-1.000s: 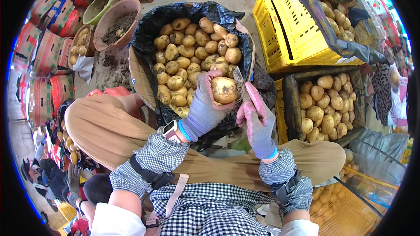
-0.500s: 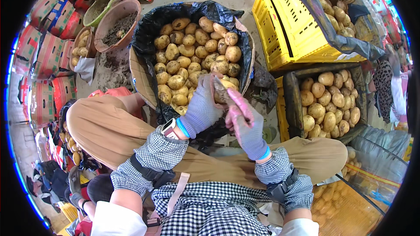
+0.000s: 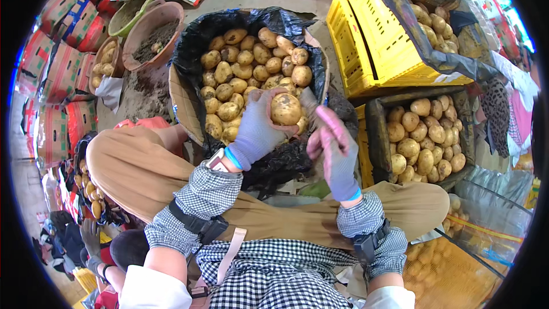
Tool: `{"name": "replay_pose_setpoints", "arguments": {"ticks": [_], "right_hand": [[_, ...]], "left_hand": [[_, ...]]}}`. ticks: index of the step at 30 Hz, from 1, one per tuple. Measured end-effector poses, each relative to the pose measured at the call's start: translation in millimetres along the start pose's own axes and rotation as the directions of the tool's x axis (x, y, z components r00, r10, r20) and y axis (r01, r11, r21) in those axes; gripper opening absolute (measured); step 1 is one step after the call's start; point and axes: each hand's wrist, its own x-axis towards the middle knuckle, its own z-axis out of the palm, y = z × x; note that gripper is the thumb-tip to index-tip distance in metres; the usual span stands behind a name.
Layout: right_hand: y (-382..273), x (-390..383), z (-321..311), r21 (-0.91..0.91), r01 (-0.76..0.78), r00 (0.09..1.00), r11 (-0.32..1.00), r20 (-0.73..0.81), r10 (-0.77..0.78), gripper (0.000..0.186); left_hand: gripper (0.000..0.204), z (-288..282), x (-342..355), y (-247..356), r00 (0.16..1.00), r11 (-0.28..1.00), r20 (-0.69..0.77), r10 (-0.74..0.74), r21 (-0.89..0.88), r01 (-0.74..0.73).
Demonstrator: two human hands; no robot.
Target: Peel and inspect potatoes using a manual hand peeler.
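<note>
In front of me, a round potato (image 3: 285, 109) with brown specks is gripped by my left hand (image 3: 255, 129), in a grey-purple knit glove. Just right of it is my right hand (image 3: 337, 151), its glove stained pink on the fingers. Its fingers are closed on a flat mud-coloured piece (image 3: 309, 102), whose kind I cannot make out; it sits close to the potato's right side. Both hands are over the near edge of a cardboard box (image 3: 182, 94) lined with black plastic (image 3: 197, 37) and filled with potatoes (image 3: 243, 57).
At right are a dark-lined crate (image 3: 380, 131) of potatoes and stacked yellow crates (image 3: 394, 28). A pink-brown tub (image 3: 132, 60) of soil, a green bowl (image 3: 119, 20) and a small potato container (image 3: 119, 68) stand left. Cartons (image 3: 60, 74) line the far left. Another person's gloved hand (image 3: 91, 237) shows lower left.
The potato has turned to face up in my left hand. My right hand has shifted slightly right, carrying the mud-coloured piece off the potato's face. At lower left, the other person's hand has moved.
</note>
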Motion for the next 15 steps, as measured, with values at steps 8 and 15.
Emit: {"name": "replay_pose_setpoints", "arguments": {"ticks": [8, 15], "right_hand": [[29, 19, 5, 0.091, -0.102, 0.989, 0.991, -0.098, 0.111, 0.044], [-42, 21, -133, 0.906, 0.397, 0.917, 0.145, -0.396, -0.035, 0.064]], "left_hand": [[0.085, 8, -12, 18, 0.972, 0.952, 0.224, 0.077, -0.306, -0.005], [0.057, -41, 74, -49, 0.965, 0.874, 0.1, -0.241, -0.411, 0.26]]}}
